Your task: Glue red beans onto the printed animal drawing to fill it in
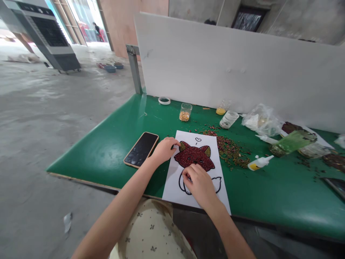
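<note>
A white paper sheet (172, 183) with a fox drawing lies at the green table's front edge. The fox's head (194, 154) is covered in dark red grains, with olive-green grains inside the ears; its body and tail are bare black outline. My left hand (166, 148) rests at the sheet's left edge, fingers bent but apart, tips beside the left ear. Over the fox's body is my right hand (198, 182), its thumb and forefinger pinched together just below the head. Anything between those fingertips is too small to make out. Loose red and green grains (229, 147) lie right of the sheet.
A phone (141, 149) lies left of the sheet. Behind stand a cup of yellow grains (184, 113), a tape roll (164, 100) and a tilted clear jar (228, 119). To the right are a glue bottle (258, 163), a green cup (292, 143) and a plastic bag (261, 120).
</note>
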Demonstrator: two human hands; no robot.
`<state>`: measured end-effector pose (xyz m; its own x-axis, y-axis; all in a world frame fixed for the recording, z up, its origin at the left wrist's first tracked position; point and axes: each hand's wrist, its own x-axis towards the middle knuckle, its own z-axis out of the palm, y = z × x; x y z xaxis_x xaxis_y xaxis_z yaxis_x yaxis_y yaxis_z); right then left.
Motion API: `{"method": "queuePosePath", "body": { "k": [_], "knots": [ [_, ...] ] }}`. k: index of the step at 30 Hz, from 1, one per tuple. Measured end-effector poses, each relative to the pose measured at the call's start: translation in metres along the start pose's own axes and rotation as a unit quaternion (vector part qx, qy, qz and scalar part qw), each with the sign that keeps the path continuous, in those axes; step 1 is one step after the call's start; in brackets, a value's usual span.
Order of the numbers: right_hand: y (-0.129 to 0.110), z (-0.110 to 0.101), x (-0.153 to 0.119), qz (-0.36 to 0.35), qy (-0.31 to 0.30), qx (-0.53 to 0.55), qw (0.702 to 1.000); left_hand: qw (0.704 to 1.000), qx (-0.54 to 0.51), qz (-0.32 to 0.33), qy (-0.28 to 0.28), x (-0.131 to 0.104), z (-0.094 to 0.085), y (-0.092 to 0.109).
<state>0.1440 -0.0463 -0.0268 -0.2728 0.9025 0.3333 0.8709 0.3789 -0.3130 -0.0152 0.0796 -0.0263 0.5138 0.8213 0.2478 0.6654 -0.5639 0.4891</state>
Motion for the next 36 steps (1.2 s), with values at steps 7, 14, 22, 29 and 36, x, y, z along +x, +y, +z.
{"method": "queuePosePath", "body": {
  "k": [7,14,22,29,36],
  "knots": [
    [0.027,-0.026,-0.01,0.099,0.071,0.06,0.991,1.0,0.007,0.005,-0.017,0.002,-0.003,0.003],
    [0.065,-0.033,-0.041,0.152,0.131,0.044,0.979,1.0,0.02,0.006,-0.004,-0.038,-0.011,0.028],
    [0.072,-0.03,-0.053,0.173,0.145,0.108,0.968,0.983,0.14,0.084,-0.086,-0.101,-0.01,0.042],
    [0.075,-0.029,-0.052,0.192,0.149,0.139,0.96,0.97,0.202,0.095,-0.098,-0.099,-0.006,0.045],
    [0.074,-0.031,-0.052,0.201,0.129,0.179,0.954,0.964,0.23,0.084,-0.1,-0.1,-0.007,0.051]
  ]
}}
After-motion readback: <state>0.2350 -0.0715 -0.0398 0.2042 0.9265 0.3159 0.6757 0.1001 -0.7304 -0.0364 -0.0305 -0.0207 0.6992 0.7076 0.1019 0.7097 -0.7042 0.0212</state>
